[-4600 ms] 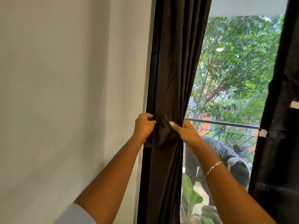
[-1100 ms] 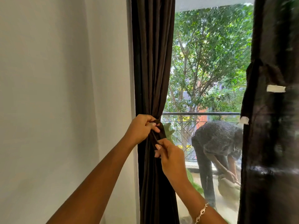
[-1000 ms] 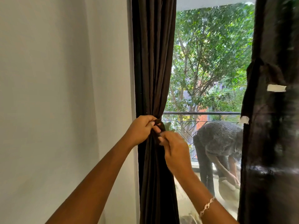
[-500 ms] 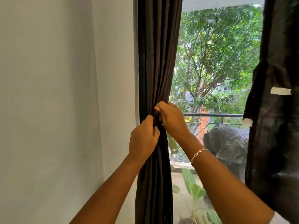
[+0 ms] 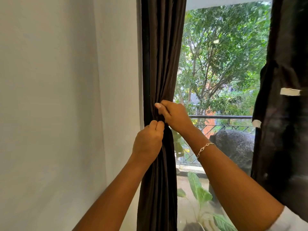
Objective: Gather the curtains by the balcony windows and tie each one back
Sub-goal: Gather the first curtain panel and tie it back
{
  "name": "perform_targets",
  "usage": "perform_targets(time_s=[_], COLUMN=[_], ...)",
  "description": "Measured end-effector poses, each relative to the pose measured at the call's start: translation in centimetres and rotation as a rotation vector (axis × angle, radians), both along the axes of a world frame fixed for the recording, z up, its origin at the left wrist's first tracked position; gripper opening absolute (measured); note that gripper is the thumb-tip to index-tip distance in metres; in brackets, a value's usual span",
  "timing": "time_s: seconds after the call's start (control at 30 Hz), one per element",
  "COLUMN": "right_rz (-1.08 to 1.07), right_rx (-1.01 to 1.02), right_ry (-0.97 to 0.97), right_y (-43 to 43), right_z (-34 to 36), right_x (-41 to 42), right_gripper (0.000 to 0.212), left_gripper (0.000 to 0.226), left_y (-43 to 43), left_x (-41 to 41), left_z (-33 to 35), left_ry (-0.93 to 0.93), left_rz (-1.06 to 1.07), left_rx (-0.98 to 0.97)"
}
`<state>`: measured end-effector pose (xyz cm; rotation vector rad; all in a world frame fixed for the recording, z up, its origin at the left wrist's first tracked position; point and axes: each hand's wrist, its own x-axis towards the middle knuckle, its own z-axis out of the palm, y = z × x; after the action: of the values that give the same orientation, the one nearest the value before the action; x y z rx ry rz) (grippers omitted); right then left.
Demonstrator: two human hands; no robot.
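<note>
A dark brown curtain point(image 5: 162, 55) hangs gathered in a narrow bundle beside the white wall, at the left edge of the balcony window. My left hand point(image 5: 147, 142) grips the bundle at its pinched waist, fingers curled into the folds. Just above it, my right hand point(image 5: 175, 115) pinches dark fabric at the same waist; whether that is a tie-back band or a fold I cannot tell. A second dark curtain point(image 5: 286, 114) hangs at the right edge, cinched by a dark band with white tabs.
The white wall point(image 5: 66, 105) fills the left half. Through the glass I see a balcony railing point(image 5: 221, 117), trees, leafy potted plants point(image 5: 200, 195), and a person in a grey top point(image 5: 235, 145) bent over outside.
My right hand has moved from below the left hand to just above it. Both hands stay on the curtain's waist, and the view has shifted slightly.
</note>
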<state>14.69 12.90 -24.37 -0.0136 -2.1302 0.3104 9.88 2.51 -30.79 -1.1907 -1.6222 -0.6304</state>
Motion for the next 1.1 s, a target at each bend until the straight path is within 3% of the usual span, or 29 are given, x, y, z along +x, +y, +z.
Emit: perform_targets(time_s=[0.17, 0.37, 0.43, 0.53, 0.73, 0.83, 0.9, 1.03, 1.1], right_rz=[0.057, 0.165, 0.245, 0.365, 0.366, 0.299, 0.265, 0.366, 0.438], right_rx=[-0.01, -0.067, -0.201, -0.554, -0.807, -0.775, -0.746, -0.93, -1.036], right_ry=[0.001, -0.03, -0.008, 0.197, 0.141, 0.167, 0.18, 0.181, 0.13], right_y=[0.3, 0.0, 0.2, -0.2, -2.9, -3.5, -3.7, -3.6, -3.4], right_z=[-0.5, -1.1, -2.1, -5.0, -9.1, -8.7, -8.4, -7.8, -7.6], right_x=[0.8, 2.2, 2.8, 3.9, 4.6, 4.8, 5.1, 5.7, 6.0], right_gripper=[0.035, 0.025, 0.018, 0.013, 0.013, 0.028, 0.028, 0.008, 0.013], left_gripper=[0.024, 0.031, 0.028, 0.028, 0.027, 0.029, 0.029, 0.011, 0.008], left_y=[0.3, -0.6, -1.2, -2.1, -2.4, -2.4, -2.6, -2.8, -3.1], left_x=[-0.1, 0.0, 0.1, -0.2, 0.6, 0.9, 1.1, 1.4, 1.4], left_z=[0.6, 2.8, 3.6, 4.1, 4.1, 4.0, 3.9, 2.9, 2.0], left_ry=[-0.276, -0.681, -0.79, -0.958, -0.96, -0.998, -1.027, -0.986, -1.002], left_rz=[-0.009, -0.173, -0.222, -0.323, -0.361, -0.413, -0.457, -0.57, -0.699], left_rx=[-0.124, -0.283, -0.34, -0.391, -0.386, -0.369, -0.35, -0.097, 0.036])
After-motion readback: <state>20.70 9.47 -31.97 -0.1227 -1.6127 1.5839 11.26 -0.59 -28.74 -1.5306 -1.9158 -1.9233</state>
